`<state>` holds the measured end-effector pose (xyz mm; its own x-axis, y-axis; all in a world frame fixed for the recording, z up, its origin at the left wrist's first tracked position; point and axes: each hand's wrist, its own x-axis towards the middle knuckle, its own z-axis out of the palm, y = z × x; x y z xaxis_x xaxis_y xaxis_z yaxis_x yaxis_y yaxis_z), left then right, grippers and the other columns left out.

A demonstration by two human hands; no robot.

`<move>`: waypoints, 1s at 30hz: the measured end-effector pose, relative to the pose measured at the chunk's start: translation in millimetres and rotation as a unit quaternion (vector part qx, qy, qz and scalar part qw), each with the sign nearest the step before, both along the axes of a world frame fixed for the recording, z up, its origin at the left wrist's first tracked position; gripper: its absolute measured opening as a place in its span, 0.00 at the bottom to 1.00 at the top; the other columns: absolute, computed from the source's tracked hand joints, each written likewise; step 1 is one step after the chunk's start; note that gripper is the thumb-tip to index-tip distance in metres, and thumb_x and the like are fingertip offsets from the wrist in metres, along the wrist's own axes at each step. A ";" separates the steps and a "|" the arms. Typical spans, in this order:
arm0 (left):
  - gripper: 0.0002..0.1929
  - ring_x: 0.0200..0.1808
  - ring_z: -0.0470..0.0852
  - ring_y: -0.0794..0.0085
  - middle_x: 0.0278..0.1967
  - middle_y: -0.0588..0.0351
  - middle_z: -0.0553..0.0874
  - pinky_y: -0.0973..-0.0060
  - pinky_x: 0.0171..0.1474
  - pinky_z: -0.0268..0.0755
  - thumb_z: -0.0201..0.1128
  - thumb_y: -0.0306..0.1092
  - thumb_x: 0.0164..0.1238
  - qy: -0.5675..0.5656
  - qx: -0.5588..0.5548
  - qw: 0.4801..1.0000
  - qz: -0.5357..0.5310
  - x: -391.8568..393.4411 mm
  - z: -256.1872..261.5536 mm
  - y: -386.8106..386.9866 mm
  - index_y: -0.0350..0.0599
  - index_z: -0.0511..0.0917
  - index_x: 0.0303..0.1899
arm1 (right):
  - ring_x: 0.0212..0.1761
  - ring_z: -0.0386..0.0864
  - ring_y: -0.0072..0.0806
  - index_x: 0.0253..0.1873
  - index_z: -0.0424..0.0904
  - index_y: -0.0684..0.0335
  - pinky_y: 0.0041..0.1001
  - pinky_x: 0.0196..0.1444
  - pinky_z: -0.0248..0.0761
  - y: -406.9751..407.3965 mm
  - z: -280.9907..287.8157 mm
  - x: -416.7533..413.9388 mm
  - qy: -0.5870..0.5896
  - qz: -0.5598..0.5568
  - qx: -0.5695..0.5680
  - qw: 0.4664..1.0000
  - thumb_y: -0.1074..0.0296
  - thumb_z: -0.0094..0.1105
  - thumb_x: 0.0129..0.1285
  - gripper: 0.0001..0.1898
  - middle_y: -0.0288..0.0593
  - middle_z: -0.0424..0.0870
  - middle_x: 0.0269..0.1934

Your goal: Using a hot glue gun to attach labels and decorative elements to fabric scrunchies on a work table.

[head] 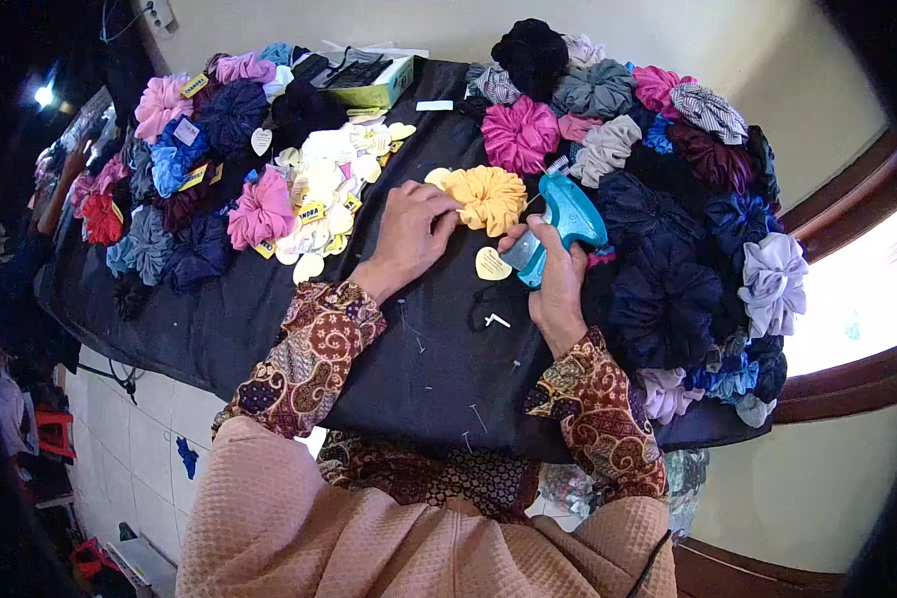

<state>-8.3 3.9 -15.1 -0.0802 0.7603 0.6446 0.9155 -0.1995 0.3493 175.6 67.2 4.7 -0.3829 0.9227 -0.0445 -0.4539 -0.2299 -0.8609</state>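
Observation:
My right hand (557,280) is wrapped around a teal tagging gun (574,209), its thin needle pointing up and left. Just left of the gun lies a yellow fabric scrunchie (486,198). The fingertips of my left hand (412,232) pinch its left edge; the exact grip is partly hidden by the fingers. A cream paper tag (438,178) shows behind those fingers, against the scrunchie. Below the scrunchie, a cream heart-shaped tag (492,264) with printing rests on the black cloth (448,381). A small white plastic piece (496,320) sits nearer to me.
To the left spreads a pile of cream and yellow tags (329,179), beside tagged scrunchies (261,205). Many-coloured scrunchies (665,291) are heaped on the right. An open box (377,82) stands at the back. Loose plastic fasteners (478,418) lie near the table's front edge.

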 end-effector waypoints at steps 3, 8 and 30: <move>0.06 0.36 0.80 0.60 0.32 0.54 0.84 0.65 0.42 0.69 0.64 0.31 0.60 -0.093 0.016 0.990 0.103 -5.3 6.0 -1.8 0.43 0.84 0.37 | 0.29 0.82 0.31 0.43 0.73 0.65 0.28 0.36 0.78 -0.4 2.3 0.7 -0.006 -0.010 -0.004 1.000 0.70 0.57 0.65 0.07 0.43 0.82 0.30; 0.06 0.38 0.79 0.61 0.33 0.55 0.84 0.67 0.43 0.71 0.65 0.32 0.60 -0.178 0.049 0.979 0.089 -1.7 6.5 -5.0 0.42 0.83 0.36 | 0.29 0.82 0.32 0.43 0.73 0.65 0.29 0.36 0.78 -0.9 3.3 -0.3 -0.009 -0.017 -0.010 1.000 0.70 0.58 0.65 0.07 0.44 0.82 0.30; 0.13 0.43 0.77 0.68 0.34 0.58 0.81 0.69 0.46 0.68 0.73 0.39 0.55 -0.117 -0.135 0.977 -0.116 24.4 6.5 -12.2 0.43 0.79 0.34 | 0.29 0.83 0.31 0.45 0.73 0.64 0.28 0.35 0.78 1.4 0.9 1.4 -0.021 -0.002 -0.004 1.000 0.69 0.59 0.64 0.08 0.44 0.83 0.31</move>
<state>16.1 -8.3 -8.6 -0.0072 0.9152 0.4029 0.7460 -0.2635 0.6116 176.9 68.6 5.5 -0.3768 0.9238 -0.0674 -0.4178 -0.2345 -0.8778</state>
